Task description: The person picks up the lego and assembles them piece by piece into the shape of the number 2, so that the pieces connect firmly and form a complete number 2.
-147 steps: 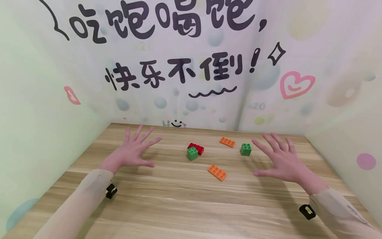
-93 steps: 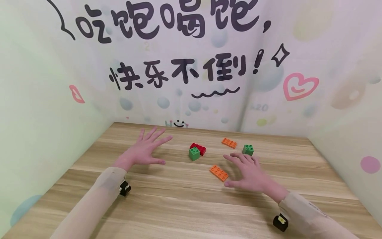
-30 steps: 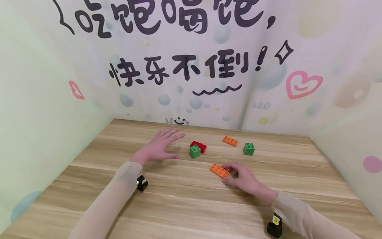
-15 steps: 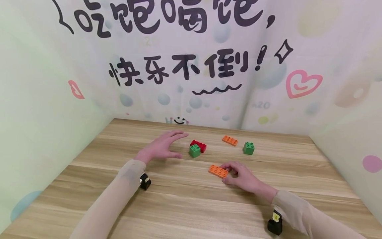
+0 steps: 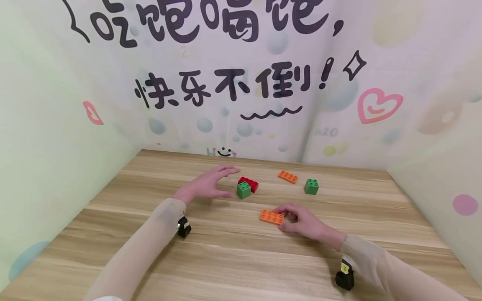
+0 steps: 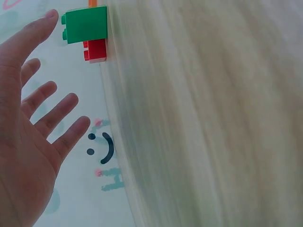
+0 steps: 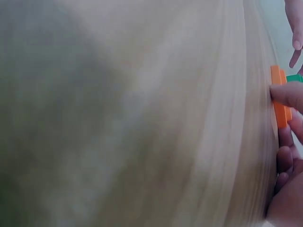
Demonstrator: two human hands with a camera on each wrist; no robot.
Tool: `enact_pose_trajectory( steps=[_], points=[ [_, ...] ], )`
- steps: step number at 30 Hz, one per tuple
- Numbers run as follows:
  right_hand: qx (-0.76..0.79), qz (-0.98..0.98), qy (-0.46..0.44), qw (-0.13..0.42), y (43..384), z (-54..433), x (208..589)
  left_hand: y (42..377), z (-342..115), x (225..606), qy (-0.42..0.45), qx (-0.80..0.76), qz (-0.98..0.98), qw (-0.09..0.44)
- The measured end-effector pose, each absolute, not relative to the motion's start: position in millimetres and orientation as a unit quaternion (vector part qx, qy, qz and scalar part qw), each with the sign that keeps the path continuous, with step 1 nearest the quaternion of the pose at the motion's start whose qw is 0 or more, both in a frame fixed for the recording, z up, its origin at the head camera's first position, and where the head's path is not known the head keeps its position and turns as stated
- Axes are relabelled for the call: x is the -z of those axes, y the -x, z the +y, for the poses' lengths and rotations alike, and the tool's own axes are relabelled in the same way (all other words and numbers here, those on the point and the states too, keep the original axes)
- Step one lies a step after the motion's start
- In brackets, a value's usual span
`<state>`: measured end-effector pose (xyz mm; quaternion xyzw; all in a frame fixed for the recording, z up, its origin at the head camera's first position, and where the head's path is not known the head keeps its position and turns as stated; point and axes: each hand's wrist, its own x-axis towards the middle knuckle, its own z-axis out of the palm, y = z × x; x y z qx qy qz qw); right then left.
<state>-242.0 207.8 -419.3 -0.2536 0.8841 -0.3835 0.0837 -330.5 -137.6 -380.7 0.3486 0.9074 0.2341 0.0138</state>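
Note:
In the head view my right hand (image 5: 304, 221) pinches the right end of a flat orange toy brick (image 5: 272, 217) between thumb and fingers, low at the tabletop. The right wrist view shows the same orange brick (image 6: 93, 3) only if it is the sliver behind the green one; I cannot tell. My left hand (image 5: 208, 182) reaches out with its fingers spread, holding nothing. Just right of its fingertips stands a green square brick (image 5: 243, 190), with a red brick (image 5: 249, 183) against its back.
Farther back on the wooden table (image 5: 226, 259) lies a second flat orange brick (image 5: 288, 177). To its right stands another green brick (image 5: 311, 187). A printed cloth wall (image 5: 263, 133) closes off the table's back edge.
My right hand came left and down, took hold of the near orange brick and turned it to lie more sideways. My left hand moved right, close to the green and red bricks.

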Motion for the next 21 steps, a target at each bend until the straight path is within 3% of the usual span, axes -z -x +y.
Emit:
enact_pose_trajectory(
  steps=[10,21],
  points=[
    [0.372,0.878,0.277,0.119,254.0,208.9,422.2,334.9,-129.3,384.7,-0.386,-0.256,0.886,0.026],
    [0.381,0.866,0.293,0.137,257.8,210.4,422.6,338.6,-119.5,389.4,-0.365,-0.327,0.87,0.064]
  ],
)
